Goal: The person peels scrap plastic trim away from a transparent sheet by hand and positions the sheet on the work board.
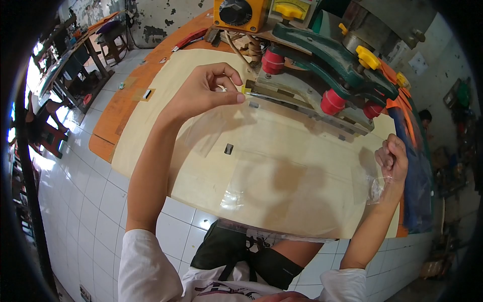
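Observation:
My left hand is beside the left end of a metal bar under the machine's press head. Its fingers are curved, a gap shows between index finger and thumb, and the thumb tip is near the bar's end. My right hand is curled into a loose fist at the board's right edge; anything inside it is hidden. Clear plastic sheet lies over the pale board between my arms. A crumpled bit of clear plastic is by my right wrist. A small dark piece rests mid-board.
The green machine frame has red knobs and yellow wing knobs. Behind stands a yellow box with a black dial. A red-handled cutter lies at the back left. Blue sheeting hangs at right.

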### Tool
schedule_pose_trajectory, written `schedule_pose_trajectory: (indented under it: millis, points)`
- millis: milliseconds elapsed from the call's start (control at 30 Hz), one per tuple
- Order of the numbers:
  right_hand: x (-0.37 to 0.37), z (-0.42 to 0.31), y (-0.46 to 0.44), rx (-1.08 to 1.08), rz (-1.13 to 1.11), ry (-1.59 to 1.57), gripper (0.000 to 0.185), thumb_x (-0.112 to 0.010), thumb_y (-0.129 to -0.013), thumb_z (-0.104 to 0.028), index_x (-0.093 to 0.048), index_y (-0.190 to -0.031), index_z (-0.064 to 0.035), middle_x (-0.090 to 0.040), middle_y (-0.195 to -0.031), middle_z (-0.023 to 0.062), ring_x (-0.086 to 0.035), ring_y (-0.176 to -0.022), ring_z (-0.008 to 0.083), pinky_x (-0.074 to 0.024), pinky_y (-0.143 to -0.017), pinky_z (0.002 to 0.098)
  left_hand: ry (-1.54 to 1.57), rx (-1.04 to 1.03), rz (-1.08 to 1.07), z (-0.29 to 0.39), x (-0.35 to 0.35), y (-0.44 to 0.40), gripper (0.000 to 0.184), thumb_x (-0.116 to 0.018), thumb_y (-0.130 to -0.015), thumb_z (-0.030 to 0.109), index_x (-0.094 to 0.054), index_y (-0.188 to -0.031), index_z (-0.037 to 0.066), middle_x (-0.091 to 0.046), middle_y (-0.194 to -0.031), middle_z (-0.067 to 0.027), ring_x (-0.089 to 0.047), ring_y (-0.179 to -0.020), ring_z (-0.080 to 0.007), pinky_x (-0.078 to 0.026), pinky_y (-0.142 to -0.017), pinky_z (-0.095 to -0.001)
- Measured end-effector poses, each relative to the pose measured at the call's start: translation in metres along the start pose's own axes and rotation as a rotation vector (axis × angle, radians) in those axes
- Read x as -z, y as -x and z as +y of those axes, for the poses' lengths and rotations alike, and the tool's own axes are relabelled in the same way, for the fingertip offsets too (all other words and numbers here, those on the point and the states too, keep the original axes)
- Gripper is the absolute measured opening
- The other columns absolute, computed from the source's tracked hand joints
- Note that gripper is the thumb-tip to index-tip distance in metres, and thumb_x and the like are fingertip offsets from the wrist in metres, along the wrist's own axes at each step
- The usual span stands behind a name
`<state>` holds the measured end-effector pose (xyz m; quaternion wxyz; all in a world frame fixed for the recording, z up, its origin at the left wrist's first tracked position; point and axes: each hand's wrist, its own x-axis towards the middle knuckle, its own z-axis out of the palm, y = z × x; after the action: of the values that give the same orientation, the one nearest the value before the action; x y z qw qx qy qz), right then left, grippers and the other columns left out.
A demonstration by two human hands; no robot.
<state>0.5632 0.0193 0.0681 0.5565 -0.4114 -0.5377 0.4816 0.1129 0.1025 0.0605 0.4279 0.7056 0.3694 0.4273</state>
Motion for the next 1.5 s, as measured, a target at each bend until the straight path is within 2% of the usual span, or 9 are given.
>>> schedule_pose_trajectory:
  millis: [333,533,867,933,1133,1267,1333,1467,1500]
  points:
    - [0.005,-0.001,0.000,-0.083,-0.111,0.208,0.025,-0.060,-0.088,-0.024,-0.047,-0.072,-0.0085,-0.036,-0.052,-0.0057,-0.028,-0.041,0.0024,-0.0208,-0.042,0.0204,-0.121,0.037,-0.088,-0.009,0.002,-0.003,0.010,-0.073,-0.078,0.005,-0.065,-0.084,0.001,-0.064,-0.073,0.0000,-0.058,-0.069,-0.0063,-0.046,-0.065,-0.0213]
    - [0.006,-0.011,0.012,-0.022,-0.104,0.332,0.021,-0.065,-0.085,-0.021,-0.058,-0.074,-0.0042,-0.048,-0.059,-0.0033,-0.035,-0.049,0.0023,-0.0266,-0.046,0.0189,-0.099,-0.042,-0.136,-0.006,0.003,0.000,0.010,-0.072,-0.080,0.006,-0.065,-0.085,0.000,-0.063,-0.072,0.0003,-0.058,-0.068,-0.0062,-0.045,-0.064,-0.0214]
    - [-0.034,-0.082,0.100,0.274,0.099,0.832,0.033,-0.074,-0.080,-0.024,-0.056,-0.065,-0.0013,-0.044,-0.056,-0.0058,-0.036,-0.053,0.0017,-0.0252,-0.048,0.0204,-0.484,-0.236,0.066,0.079,0.019,0.073,0.018,-0.076,-0.078,0.016,-0.066,-0.081,0.001,-0.052,-0.061,0.0040,-0.042,-0.052,-0.0026,-0.031,-0.047,-0.0208]
    - [-0.041,-0.100,0.119,0.316,0.095,0.893,0.034,-0.075,-0.079,-0.023,-0.054,-0.063,-0.0011,-0.043,-0.055,-0.0059,-0.036,-0.052,0.0016,-0.0249,-0.048,0.0205,-0.685,-0.513,0.113,0.094,0.023,0.090,0.021,-0.077,-0.077,0.017,-0.064,-0.073,0.001,-0.050,-0.057,0.0030,-0.037,-0.048,-0.0035,-0.026,-0.043,-0.0221]
    - [-0.056,-0.145,0.162,0.633,0.084,1.096,0.042,-0.075,-0.079,-0.032,-0.050,-0.060,-0.0035,-0.042,-0.053,-0.0038,-0.037,-0.050,0.0036,-0.0240,-0.047,0.0217,-0.802,-0.534,0.145,0.145,0.031,0.139,0.025,-0.076,-0.077,0.014,-0.060,-0.066,-0.001,-0.053,-0.057,-0.0010,-0.040,-0.048,-0.0045,-0.026,-0.043,-0.0218]
    - [-0.067,-0.170,0.168,0.597,0.170,1.146,0.043,-0.074,-0.079,-0.033,-0.049,-0.060,-0.0033,-0.042,-0.055,-0.0039,-0.036,-0.051,0.0044,-0.0249,-0.047,0.0235,-0.851,-0.503,0.123,0.169,0.037,0.139,0.025,-0.073,-0.080,0.016,-0.059,-0.067,0.000,-0.052,-0.055,-0.0010,-0.042,-0.049,-0.0038,-0.027,-0.044,-0.0217]
    - [-0.067,-0.180,0.159,0.371,0.200,1.170,0.040,-0.073,-0.079,-0.029,-0.049,-0.060,-0.0030,-0.042,-0.056,-0.0035,-0.036,-0.052,0.0045,-0.0258,-0.047,0.0243,-0.925,-0.456,0.098,0.174,0.037,0.128,0.029,-0.072,-0.082,0.021,-0.060,-0.068,-0.001,-0.050,-0.054,-0.0003,-0.041,-0.049,-0.0039,-0.028,-0.044,-0.0225]
    - [-0.063,-0.150,0.099,0.143,-0.022,1.244,0.038,-0.073,-0.078,-0.021,-0.049,-0.056,-0.0006,-0.042,-0.051,-0.0021,-0.038,-0.052,0.0051,-0.0305,-0.047,0.0267,-0.903,-0.243,-0.067,0.127,0.027,0.080,0.034,-0.072,-0.082,0.028,-0.061,-0.069,-0.002,-0.046,-0.053,-0.0005,-0.040,-0.049,-0.0068,-0.031,-0.045,-0.0264]
    - [-0.058,-0.132,0.085,0.136,-0.061,1.246,0.038,-0.073,-0.078,-0.022,-0.051,-0.056,0.0007,-0.042,-0.050,-0.0012,-0.038,-0.052,0.0057,-0.0312,-0.047,0.0279,-0.922,-0.158,-0.103,0.106,0.022,0.070,0.041,-0.070,-0.082,0.037,-0.065,-0.070,-0.002,-0.047,-0.050,-0.0068,-0.041,-0.046,-0.0145,-0.032,-0.046,-0.0320]
